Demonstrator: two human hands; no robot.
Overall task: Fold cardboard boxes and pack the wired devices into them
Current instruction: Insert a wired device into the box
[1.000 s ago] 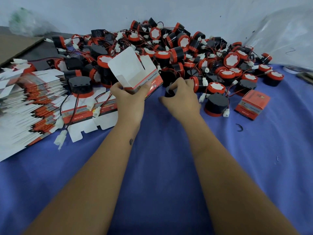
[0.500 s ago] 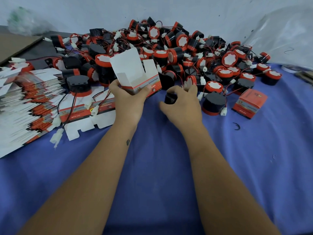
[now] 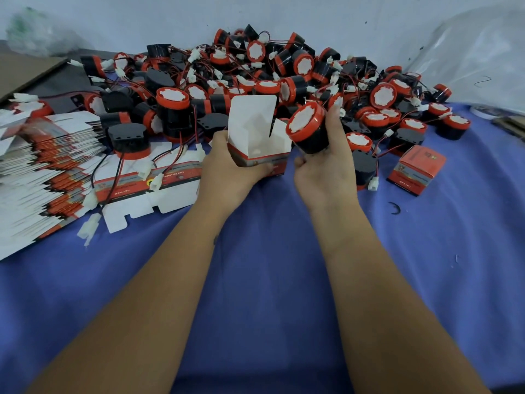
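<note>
the left hand (image 3: 227, 169) is gripping a small red-and-white folded cardboard box (image 3: 257, 143), top flap standing open; at its 3 o'clock the right hand (image 3: 326, 169) is curling its fingers round one black cylindrical wired device with a red rim (image 3: 308, 129) — tilted. one closed red cardboard box (image 3: 416, 169) is sitting on the blue cloth (image 3: 264, 280) at 3 o'clock — uncounted devices heaped at 12.

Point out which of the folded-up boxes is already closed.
The orange box standing alone on the blue cloth to the right. Its top is shut, while the box in the left hand has its flaps up.
</note>
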